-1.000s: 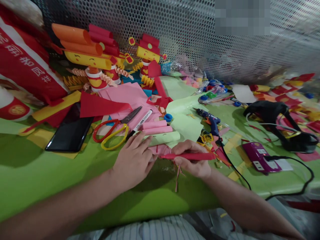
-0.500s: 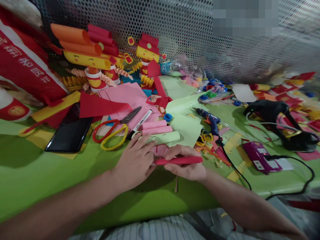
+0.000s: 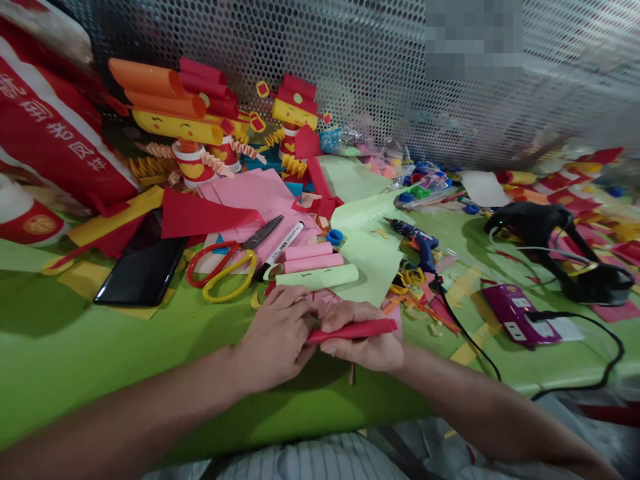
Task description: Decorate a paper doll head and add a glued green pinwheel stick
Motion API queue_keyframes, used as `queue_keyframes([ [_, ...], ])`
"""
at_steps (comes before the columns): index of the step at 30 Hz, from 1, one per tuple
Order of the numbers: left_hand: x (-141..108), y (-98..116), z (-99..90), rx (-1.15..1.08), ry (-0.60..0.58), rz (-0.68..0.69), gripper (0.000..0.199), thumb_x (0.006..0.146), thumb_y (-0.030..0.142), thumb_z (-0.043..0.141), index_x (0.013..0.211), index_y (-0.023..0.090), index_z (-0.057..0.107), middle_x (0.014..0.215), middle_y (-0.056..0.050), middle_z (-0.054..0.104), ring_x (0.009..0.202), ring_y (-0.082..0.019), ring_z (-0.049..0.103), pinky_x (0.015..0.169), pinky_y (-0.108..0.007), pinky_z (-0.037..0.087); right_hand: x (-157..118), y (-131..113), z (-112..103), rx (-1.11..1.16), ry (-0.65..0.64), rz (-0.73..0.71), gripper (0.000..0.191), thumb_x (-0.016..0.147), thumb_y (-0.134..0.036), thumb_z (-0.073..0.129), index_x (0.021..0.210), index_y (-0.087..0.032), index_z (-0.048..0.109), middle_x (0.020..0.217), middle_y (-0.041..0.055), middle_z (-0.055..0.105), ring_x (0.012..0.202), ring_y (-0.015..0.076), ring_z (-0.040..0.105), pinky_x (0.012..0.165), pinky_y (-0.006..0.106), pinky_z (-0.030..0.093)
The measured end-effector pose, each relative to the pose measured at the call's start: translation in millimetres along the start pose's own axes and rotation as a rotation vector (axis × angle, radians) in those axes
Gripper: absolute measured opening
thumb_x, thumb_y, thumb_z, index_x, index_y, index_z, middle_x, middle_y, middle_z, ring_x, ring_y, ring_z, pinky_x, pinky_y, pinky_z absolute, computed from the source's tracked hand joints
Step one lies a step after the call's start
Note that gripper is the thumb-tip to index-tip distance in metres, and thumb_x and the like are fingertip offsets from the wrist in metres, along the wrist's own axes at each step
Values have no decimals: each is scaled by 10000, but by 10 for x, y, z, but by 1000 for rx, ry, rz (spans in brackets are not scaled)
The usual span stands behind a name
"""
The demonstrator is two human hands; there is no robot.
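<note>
A narrow folded strip of red paper (image 3: 357,330) lies across the fingers of my right hand (image 3: 373,347), pinched between thumb and fingers. My left hand (image 3: 280,333) is closed at the strip's left end, which its fingers partly hide. Just beyond my hands sits a paper figure with pink rolls (image 3: 310,259) above a pale green roll (image 3: 325,276) that has two drawn eyes. Scissors (image 3: 225,267) with one red and one yellow handle lie half open to the left, a white marker (image 3: 285,243) beside them.
Finished paper figures (image 3: 190,127) stand at the back by a perforated metal screen (image 3: 350,60). A black phone (image 3: 143,267) lies left. To the right are a blue glue gun (image 3: 417,240), paper scraps, a purple power strip (image 3: 520,317) with a cable, and a black strap-like device (image 3: 560,247).
My left hand has drawn its fingers in, from resting by the green roll to gripping the red strip's end. Both hands have come slightly nearer to me.
</note>
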State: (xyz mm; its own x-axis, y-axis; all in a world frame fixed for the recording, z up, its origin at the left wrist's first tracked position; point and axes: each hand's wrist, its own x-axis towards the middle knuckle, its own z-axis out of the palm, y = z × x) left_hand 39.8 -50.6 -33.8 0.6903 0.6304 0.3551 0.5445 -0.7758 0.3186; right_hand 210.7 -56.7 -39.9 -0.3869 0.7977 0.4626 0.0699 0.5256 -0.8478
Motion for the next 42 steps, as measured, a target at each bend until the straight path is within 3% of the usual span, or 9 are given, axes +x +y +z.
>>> queue_keyframes([
  [3, 8, -27, -137, 35, -17, 24, 231, 776, 322, 534, 930, 174, 623, 1158, -44, 601, 1179, -270, 405, 1028, -464, 255, 32, -21, -52, 21, -7, 7, 135, 766, -336, 631, 772, -206, 594, 661, 1, 666, 616, 118, 647, 566, 223, 551],
  [6, 21, -133, -344, 54, -47, 48, 522, 781, 551, 463, 1120, 165, 553, 1325, -100, 470, 1270, -308, 293, 1040, -519, 205, 78, -11, -165, 13, 28, 2, 155, 768, -345, 628, 810, -199, 598, 743, 17, 685, 686, 121, 663, 606, 230, 554],
  [9, 50, -318, -453, 97, 71, 3, 431, 896, 423, 266, 1035, 190, 600, 1281, -85, 507, 1276, -267, 300, 1032, -490, 237, 102, 34, -266, -124, -92, -89, 119, 787, -282, 616, 855, -185, 616, 792, 40, 683, 717, 116, 654, 622, 219, 538],
  [13, 93, -574, -355, 384, 56, -324, 317, 854, 350, 403, 804, 173, 661, 1222, -116, 558, 1263, -349, 324, 991, -572, 263, 88, 71, -278, -515, -407, -313, 171, 860, -184, 496, 942, -175, 646, 862, 69, 671, 784, 129, 624, 658, 238, 501],
  [20, 113, -685, -255, 437, -15, -402, 349, 863, 330, 386, 794, 166, 686, 1230, -123, 560, 1274, -365, 318, 993, -600, 245, 57, 64, -206, -818, -588, -350, 263, 860, -132, 463, 998, -256, 649, 895, 31, 654, 774, 129, 589, 681, 255, 469],
  [28, 88, -673, -247, 511, -45, -363, 239, 778, 291, 484, 812, 150, 674, 1263, -147, 530, 1298, -379, 270, 994, -614, 234, 53, 127, -243, -708, -464, -356, 268, 810, -109, 477, 950, -224, 675, 894, 67, 658, 790, 141, 597, 675, 259, 490],
  [35, 105, -623, -227, 548, -50, -321, 281, 810, 277, 435, 814, 140, 680, 1248, -158, 546, 1313, -355, 256, 987, -623, 232, 58, 119, -231, -628, -434, -305, 271, 752, -70, 493, 902, -202, 677, 952, 69, 670, 866, 163, 603, 723, 288, 519],
  [39, 108, -631, -274, 501, 46, -394, 268, 829, 240, 431, 851, 100, 658, 1234, -184, 548, 1291, -343, 311, 1022, -562, 233, 71, 109, -227, -506, -284, -248, 289, 767, -46, 453, 931, -167, 657, 918, 88, 679, 883, 144, 618, 766, 268, 519],
  [42, 98, -614, -338, 491, 171, -444, 243, 838, 233, 434, 934, 104, 616, 1161, -181, 591, 1185, -334, 451, 947, -511, 355, 79, 95, -239, -391, -173, -119, 250, 805, -85, 459, 934, -174, 654, 856, 77, 690, 831, 140, 636, 717, 251, 521],
])
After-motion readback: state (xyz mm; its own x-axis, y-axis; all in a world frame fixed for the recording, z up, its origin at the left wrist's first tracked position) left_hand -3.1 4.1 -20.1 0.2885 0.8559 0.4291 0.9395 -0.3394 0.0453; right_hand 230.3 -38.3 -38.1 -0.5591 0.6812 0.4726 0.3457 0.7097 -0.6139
